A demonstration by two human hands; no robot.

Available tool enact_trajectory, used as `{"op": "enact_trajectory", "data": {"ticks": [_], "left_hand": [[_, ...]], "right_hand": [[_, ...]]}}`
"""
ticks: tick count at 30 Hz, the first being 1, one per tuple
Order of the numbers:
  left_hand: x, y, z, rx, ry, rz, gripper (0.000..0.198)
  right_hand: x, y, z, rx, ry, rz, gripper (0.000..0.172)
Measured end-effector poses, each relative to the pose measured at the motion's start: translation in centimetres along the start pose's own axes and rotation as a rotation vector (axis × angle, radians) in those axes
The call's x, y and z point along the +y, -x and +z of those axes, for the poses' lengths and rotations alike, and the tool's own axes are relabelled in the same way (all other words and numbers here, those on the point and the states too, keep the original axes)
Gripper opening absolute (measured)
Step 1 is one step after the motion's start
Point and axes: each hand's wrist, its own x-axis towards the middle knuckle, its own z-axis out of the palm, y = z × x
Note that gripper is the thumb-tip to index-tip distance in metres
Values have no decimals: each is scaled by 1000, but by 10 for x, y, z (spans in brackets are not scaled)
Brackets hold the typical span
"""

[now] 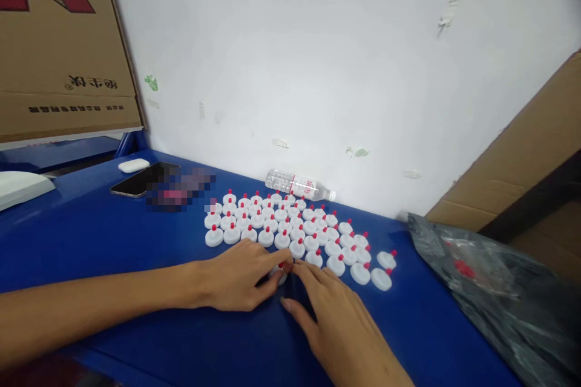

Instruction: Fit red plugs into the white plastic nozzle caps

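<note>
My left hand (240, 275) pinches a round white cap with a red tip (282, 279), its fingers closed around the cap's left side and top. Most of that cap is hidden by the fingers. Close on the right, my right hand (333, 314) reaches in with its fingers stretched out and its thumb apart. Its fingertips come up to the red tip; whether they touch it I cannot tell. Just beyond both hands, several rows of matching white caps (336, 265) stand upright on the blue table (218, 338), red tips up.
A clear plastic bottle (295, 184) lies against the white wall (318, 60). At the left are a phone (136, 181) and a white case (133, 165). A dark plastic bag (503, 308) with red pieces lies at the right. Cardboard (59, 54) stands at the back left.
</note>
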Motion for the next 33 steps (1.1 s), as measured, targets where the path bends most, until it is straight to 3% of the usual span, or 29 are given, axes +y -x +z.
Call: {"op": "enact_trajectory", "data": {"ticks": [33], "left_hand": [[1, 0, -1, -3, -7, 7, 11]], "right_hand": [[1, 0, 1, 46, 16, -29, 42]]}}
